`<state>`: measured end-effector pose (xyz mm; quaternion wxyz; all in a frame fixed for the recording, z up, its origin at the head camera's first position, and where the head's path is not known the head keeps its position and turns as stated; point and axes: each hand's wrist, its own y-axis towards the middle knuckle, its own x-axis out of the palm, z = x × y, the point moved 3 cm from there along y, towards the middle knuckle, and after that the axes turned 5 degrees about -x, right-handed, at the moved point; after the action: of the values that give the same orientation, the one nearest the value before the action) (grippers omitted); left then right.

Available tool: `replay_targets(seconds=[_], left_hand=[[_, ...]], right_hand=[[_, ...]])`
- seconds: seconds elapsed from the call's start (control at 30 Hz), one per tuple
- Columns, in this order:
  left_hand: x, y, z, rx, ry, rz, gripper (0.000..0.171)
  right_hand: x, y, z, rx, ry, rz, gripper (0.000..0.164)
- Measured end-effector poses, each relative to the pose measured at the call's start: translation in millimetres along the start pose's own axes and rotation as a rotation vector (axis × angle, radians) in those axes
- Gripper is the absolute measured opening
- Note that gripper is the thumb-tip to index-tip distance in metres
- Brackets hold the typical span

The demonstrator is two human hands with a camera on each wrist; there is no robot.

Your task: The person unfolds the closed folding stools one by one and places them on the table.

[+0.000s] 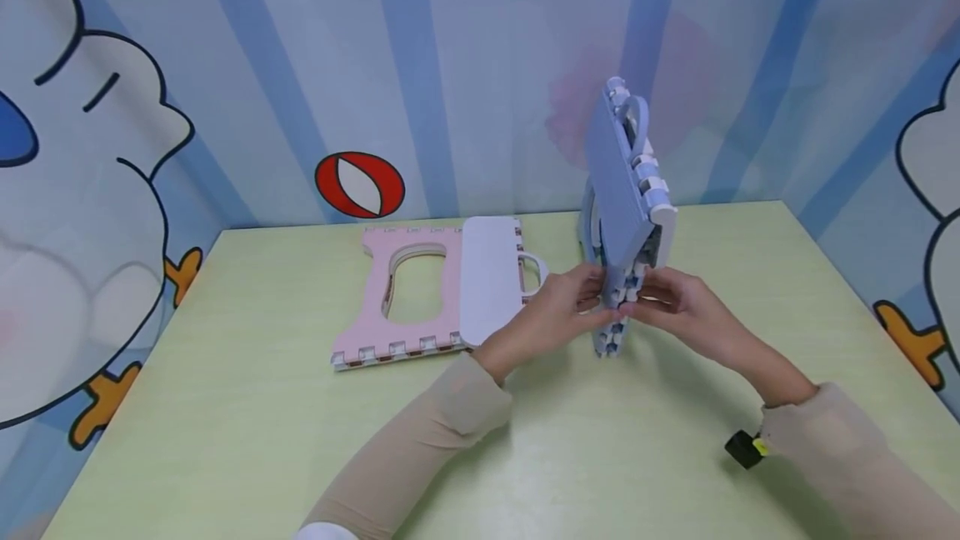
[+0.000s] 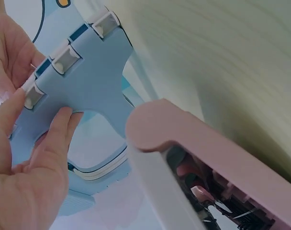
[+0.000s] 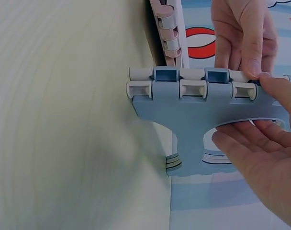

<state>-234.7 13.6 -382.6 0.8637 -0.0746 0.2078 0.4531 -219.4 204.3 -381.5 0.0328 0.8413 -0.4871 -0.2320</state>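
A blue folding step stool (image 1: 618,182) stands upright on its narrow end, partly folded, with its small carry handle (image 1: 637,125) near the top. Both hands grip its hinged near edge. My left hand (image 1: 566,298) holds it from the left, thumb on the hinge knuckles and fingers reaching into the leg panel's cutout in the left wrist view. From the other side my right hand (image 1: 686,307) pinches the same edge; in the right wrist view its thumb lies on the hinge and its fingers (image 3: 251,143) go through the opening. The thumbs almost meet.
A pink and white folding step stool (image 1: 452,273) lies flat on the pale green table (image 1: 225,407), just left of the left hand. A blue striped backdrop (image 1: 495,90) with cartoon figures rises behind the table's back edge. A small black device (image 1: 744,449) sits by the right cuff.
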Motion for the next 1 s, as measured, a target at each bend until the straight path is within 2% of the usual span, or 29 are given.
replay_targets(seconds=[0.2, 0.63, 0.83, 1.0], left_hand=[[2.4, 0.6, -0.3, -0.003, -0.016, 0.008, 0.048], [4.6, -1.3, 1.6, -0.065, -0.024, 0.069, 0.041], [2.9, -2.3, 1.2, -0.067, -0.026, 0.076, 0.041], [1.8, -3.2, 1.6, -0.068, -0.024, 0.073, 0.040]], right_hand=[[0, 0, 1, -0.023, -0.069, 0.009, 0.055], [-4, -4, 1, -0.027, -0.191, 0.047, 0.051], [-8, -8, 2, -0.002, -0.192, 0.062, 0.051], [-11, -12, 3, -0.013, -0.197, 0.081, 0.051]])
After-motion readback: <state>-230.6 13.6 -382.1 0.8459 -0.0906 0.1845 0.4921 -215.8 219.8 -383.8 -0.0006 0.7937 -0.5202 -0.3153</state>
